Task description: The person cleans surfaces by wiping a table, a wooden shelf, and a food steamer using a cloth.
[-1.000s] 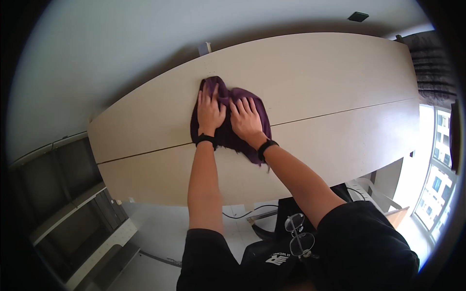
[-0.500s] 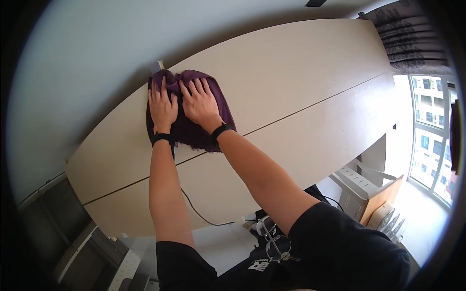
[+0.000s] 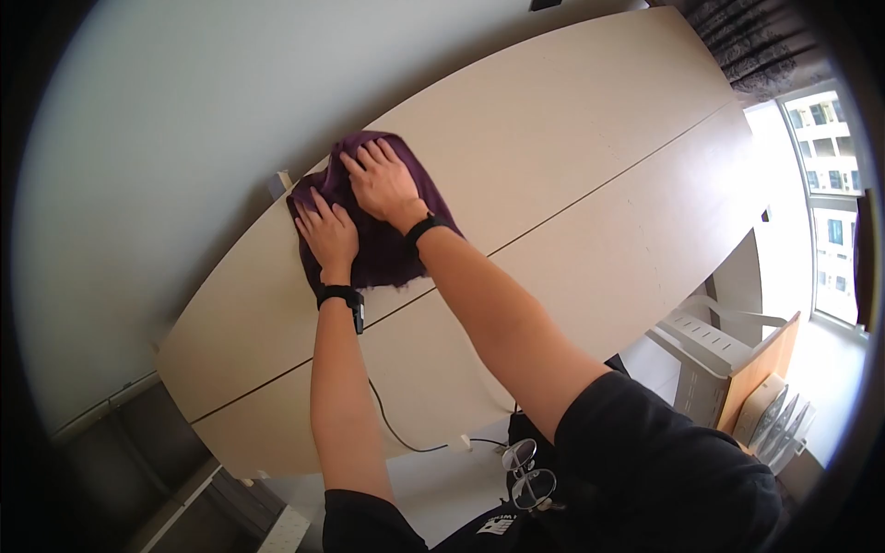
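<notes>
A dark purple cloth point(image 3: 387, 249) lies rumpled on the pale table point(image 3: 572, 129), close to its far edge by the wall. My left hand point(image 3: 329, 236) rests on the cloth's left part, fingers spread. Higher and to the right, my right hand point(image 3: 383, 184) presses on the cloth with its fingers apart and slightly bent. Both palms face down, and neither hand grips the cloth. Each wrist wears a black band.
A black cable point(image 3: 392, 429) crosses the table's near part. Eyeglasses point(image 3: 532, 477) hang at my chest. At the lower right stand a white chair point(image 3: 701, 336) and a wooden panel point(image 3: 761, 378), with a window point(image 3: 834, 212) beyond. Dark curtains point(image 3: 756, 41) hang upper right.
The view has turned and shifted. Both hands and the cloth have moved toward the table's far edge and leftward along it. My right hand now sits farther forward than my left.
</notes>
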### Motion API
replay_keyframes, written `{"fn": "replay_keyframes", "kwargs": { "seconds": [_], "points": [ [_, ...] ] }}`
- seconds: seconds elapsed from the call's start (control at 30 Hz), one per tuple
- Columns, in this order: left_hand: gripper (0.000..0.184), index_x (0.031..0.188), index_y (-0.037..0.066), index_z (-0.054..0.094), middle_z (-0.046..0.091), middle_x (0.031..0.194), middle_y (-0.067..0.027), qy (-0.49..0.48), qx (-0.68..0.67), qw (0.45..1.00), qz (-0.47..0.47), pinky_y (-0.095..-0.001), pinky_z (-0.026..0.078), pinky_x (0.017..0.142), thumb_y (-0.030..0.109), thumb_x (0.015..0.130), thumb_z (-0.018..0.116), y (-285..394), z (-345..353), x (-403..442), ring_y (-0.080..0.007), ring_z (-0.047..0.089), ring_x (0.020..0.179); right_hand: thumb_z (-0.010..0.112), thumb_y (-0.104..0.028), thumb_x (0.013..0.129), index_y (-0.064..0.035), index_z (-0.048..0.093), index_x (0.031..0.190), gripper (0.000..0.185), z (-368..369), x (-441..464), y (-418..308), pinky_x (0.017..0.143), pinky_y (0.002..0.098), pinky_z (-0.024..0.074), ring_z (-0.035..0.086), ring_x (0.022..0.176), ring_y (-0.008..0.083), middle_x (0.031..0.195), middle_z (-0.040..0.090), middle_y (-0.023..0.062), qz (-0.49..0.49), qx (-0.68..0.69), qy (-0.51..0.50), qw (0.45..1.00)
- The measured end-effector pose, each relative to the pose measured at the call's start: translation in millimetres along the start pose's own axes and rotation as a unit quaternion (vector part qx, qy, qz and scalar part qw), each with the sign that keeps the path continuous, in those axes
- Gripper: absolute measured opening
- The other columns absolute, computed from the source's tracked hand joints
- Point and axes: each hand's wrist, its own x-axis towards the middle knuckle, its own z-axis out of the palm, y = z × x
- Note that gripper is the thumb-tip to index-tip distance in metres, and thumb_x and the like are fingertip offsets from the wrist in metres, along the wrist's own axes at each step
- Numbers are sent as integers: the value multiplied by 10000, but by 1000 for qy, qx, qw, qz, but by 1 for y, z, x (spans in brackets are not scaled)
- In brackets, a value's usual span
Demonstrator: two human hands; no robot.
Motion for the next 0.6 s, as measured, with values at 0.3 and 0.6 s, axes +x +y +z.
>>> {"fn": "replay_keyframes", "kwargs": {
  "seconds": [0.3, 0.6],
  "points": [
    [579, 1487, -43, 331, 337, 1509, -332, -41, -31, 995, 88, -584, 221, 1172, 294, 1026, 420, 171, 19, 22, -441, 249, 1465, 500, -283, 961, -168, 574, 1368, 429, -79, 19, 157, 1153, 402, 331, 519, 1262, 260, 1258, 629, 98, -7, -71, -14, 997],
    [579, 1475, -70, 332, 337, 1503, -338, -53, -44, 986, 151, -581, 199, 1175, 297, 1035, 419, 255, 14, 9, -446, 243, 1465, 494, -305, 973, -169, 568, 1374, 430, -138, 6, 250, 1151, 396, 327, 508, 1258, 247, 1231, 618, 76, -34, -70, -21, 997]
  ]
}}
